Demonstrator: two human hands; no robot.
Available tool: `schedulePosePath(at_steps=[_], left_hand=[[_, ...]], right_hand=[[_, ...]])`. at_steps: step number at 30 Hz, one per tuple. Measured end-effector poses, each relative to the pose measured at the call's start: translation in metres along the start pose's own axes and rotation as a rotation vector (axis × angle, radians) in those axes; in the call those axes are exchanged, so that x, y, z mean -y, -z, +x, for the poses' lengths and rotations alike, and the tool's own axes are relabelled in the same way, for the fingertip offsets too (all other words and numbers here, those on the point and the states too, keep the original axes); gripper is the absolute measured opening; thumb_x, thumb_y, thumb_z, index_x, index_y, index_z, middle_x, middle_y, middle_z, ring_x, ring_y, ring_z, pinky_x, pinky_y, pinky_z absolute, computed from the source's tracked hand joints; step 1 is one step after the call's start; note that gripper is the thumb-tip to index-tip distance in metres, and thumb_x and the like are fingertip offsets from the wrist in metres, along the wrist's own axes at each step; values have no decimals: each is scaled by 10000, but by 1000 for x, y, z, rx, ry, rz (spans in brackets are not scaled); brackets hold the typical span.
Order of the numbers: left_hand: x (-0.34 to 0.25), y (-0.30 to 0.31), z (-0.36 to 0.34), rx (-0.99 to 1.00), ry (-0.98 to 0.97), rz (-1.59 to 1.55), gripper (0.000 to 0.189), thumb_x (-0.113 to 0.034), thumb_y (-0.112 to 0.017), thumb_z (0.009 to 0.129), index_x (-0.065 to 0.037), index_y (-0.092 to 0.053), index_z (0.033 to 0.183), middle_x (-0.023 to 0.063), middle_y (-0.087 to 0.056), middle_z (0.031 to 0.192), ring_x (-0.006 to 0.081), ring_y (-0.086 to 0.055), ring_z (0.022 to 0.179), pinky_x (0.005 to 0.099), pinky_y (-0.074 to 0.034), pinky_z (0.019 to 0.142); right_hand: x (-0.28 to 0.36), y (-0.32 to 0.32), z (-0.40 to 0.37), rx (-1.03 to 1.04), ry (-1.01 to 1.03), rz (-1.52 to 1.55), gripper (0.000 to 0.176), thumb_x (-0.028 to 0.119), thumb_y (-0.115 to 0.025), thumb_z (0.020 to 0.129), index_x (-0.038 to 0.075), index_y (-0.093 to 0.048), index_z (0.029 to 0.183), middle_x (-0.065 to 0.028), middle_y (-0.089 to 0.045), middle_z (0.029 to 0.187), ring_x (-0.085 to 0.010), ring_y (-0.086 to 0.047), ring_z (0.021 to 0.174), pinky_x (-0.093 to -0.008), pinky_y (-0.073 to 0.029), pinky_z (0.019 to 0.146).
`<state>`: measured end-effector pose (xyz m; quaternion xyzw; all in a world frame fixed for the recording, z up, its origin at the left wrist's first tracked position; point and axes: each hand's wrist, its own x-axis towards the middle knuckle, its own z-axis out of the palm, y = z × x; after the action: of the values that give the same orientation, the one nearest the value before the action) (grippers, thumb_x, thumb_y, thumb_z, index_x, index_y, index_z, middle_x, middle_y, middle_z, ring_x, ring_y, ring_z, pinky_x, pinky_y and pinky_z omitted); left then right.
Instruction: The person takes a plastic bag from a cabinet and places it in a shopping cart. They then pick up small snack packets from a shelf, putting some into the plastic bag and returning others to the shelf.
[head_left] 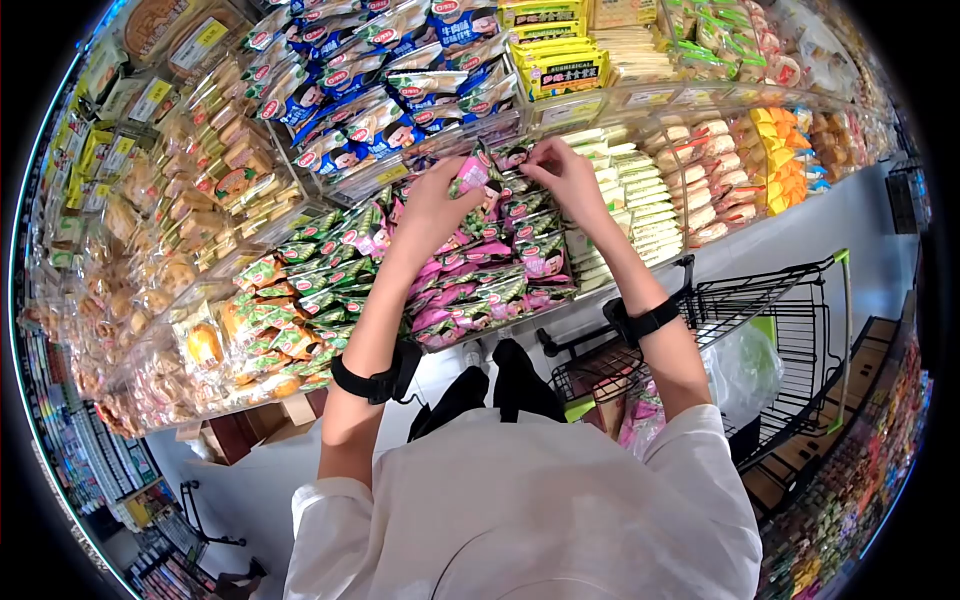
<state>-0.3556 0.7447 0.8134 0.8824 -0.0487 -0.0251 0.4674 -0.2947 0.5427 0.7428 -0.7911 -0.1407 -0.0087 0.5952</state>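
My left hand [435, 205] is closed on a pink-and-green snack packet [480, 174], tilted up at the back of a bin of similar packets [470, 290]. To its right, my right hand [570, 183] has thumb and fingers pinched together at the edge of another small snack packet [513, 159]; the exact grip is partly hidden. The packets in this bin lie in overlapping rows, pink ones in the middle and dark green ones on both sides. Black straps [375, 380] circle both wrists.
Blue-and-white packets [385, 80] fill the bin behind a clear divider [430, 150]. Pale green packets [630, 190] lie to the right, wrapped breads [170, 270] to the left. A black wire cart [790, 330] stands at my right, a cardboard box [250, 430] under the display.
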Motion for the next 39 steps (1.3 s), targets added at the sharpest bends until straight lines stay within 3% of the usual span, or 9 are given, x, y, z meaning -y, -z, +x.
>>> schedulePosePath(at_steps=[3,8,11,18,22,26,33,36,39], left_hand=[[4,-3,-1,-20,-20,-18,428,-201,-633,748,44,-558,1091,198,-578,1069,356,-554,1008,379,-419,861],[-4,0,-2,15,18,-28,426,-199,-639,745,45,-564,1085,195,-584,1059,353,-562,996,380,-426,856],[3,-2,-2,9,15,15,428,-199,-636,773,21,-565,1134,152,-615,1071,255,-577,994,322,-409,890],[3,-4,-3,16,66,19,458,-208,-640,767,40,-557,1143,173,-626,1043,250,-593,971,317,-423,866],[-5,14,-15,-16,43,-132,395,-174,-626,774,25,-575,1112,165,-643,975,222,-614,873,310,-453,796],[-4,20,-25,-45,34,-154,378,-142,-623,787,27,-568,1120,146,-647,992,189,-608,888,294,-446,801],[6,23,-37,-97,12,-175,396,-145,-629,792,27,-559,1141,124,-649,1005,155,-593,863,280,-447,780],[-4,31,-41,-10,164,-216,441,-131,-634,813,66,-518,1189,123,-594,1143,145,-530,1049,274,-382,928],[-8,33,-45,-25,168,-226,446,-136,-640,813,60,-518,1195,117,-600,1130,142,-533,1035,272,-385,918]], right_hand=[[17,1,2,-10,-87,-85,280,259,-687,787,2,-620,873,-126,-625,709,-233,-584,602,-324,-445,565],[21,-1,9,27,-54,-205,319,293,-656,805,-18,-631,875,-153,-615,686,-252,-588,598,-333,-445,574],[10,-5,11,25,-83,-196,314,291,-655,802,-19,-638,852,-161,-612,681,-271,-586,600,-345,-447,579],[6,-11,6,-93,-32,-365,284,224,-717,742,-26,-642,852,-162,-622,717,-272,-607,659,-354,-464,600],[7,-16,8,-143,-65,-43,390,249,-783,658,-32,-625,878,-143,-595,667,-230,-584,623,-335,-455,581],[15,-19,12,-72,-126,-247,328,185,-778,647,-42,-602,807,-141,-580,641,-247,-557,588,-352,-433,562],[7,-26,12,-153,31,-374,189,53,-717,637,-29,-610,769,-173,-589,671,-333,-571,643,-404,-443,608],[9,-22,15,-41,-80,-428,171,49,-699,640,-10,-629,784,-196,-607,747,-348,-585,740,-407,-454,666],[13,-18,12,-123,-4,-527,145,65,-676,673,-2,-625,790,-193,-601,780,-346,-577,768,-415,-452,693]])
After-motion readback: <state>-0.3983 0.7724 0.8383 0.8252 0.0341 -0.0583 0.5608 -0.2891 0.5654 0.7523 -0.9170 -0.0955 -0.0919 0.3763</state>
